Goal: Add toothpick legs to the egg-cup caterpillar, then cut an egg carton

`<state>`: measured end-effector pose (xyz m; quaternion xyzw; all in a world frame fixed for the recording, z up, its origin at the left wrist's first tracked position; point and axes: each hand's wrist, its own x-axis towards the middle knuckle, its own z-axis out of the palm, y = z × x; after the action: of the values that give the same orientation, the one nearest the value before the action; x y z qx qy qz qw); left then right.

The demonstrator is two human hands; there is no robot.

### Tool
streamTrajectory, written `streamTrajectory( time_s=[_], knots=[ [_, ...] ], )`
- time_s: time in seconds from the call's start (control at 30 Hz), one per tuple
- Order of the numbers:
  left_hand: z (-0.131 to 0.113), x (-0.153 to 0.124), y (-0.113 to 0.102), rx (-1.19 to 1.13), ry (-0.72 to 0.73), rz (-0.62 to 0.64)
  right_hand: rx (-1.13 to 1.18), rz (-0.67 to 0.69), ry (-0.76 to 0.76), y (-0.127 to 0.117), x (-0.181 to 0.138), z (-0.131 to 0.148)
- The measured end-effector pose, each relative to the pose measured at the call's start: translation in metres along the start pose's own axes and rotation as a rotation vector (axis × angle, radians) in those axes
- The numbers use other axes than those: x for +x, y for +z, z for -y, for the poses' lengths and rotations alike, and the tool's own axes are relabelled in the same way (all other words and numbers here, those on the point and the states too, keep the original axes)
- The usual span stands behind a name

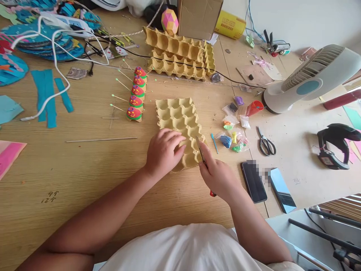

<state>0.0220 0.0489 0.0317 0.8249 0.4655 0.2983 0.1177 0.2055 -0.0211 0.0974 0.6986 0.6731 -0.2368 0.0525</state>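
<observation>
A wide pale wooden table fills the scene under bright, even light. A white wall stands far right; near right, grey floor shows beyond its edge.

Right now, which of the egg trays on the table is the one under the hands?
The single flat egg tray nearest the person: the left hand presses on it, the right hand works a tool at its edge. The other trays sit stacked farther back, untouched.

Yellow pulp egg tray flat on wood table, thin red-handled cutter at near-right edge.
</observation>
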Motion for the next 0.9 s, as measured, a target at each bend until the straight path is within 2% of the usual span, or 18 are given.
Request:
streamTrajectory(
  time_s=[0.13, 0.27, 0.37, 0.63, 0.9],
  knots=[
    [0.009, 0.002, 0.004, 0.006, -0.020, 0.050, -0.009, 0.015, -0.041, 0.001, 0.003, -0.001],
    [0.005, 0.000, 0.002, 0.075, -0.055, 0.093, -0.044, 0.027, -0.093, 0.003, 0.001, -0.001],
    [0.003, 0.000, 0.000, 0.098, -0.025, 0.126, -0.042, 0.054, -0.136, 0.007, -0.003, 0.000],
    [0.001, 0.000, -0.001, 0.126, -0.012, 0.207, -0.044, 0.071, -0.157, 0.016, -0.008, 0.002],
    [-0.001, -0.002, -0.001, 0.124, -0.001, 0.216, -0.039, 0.047, -0.133, 0.016, -0.008, 0.004]
  ],
)
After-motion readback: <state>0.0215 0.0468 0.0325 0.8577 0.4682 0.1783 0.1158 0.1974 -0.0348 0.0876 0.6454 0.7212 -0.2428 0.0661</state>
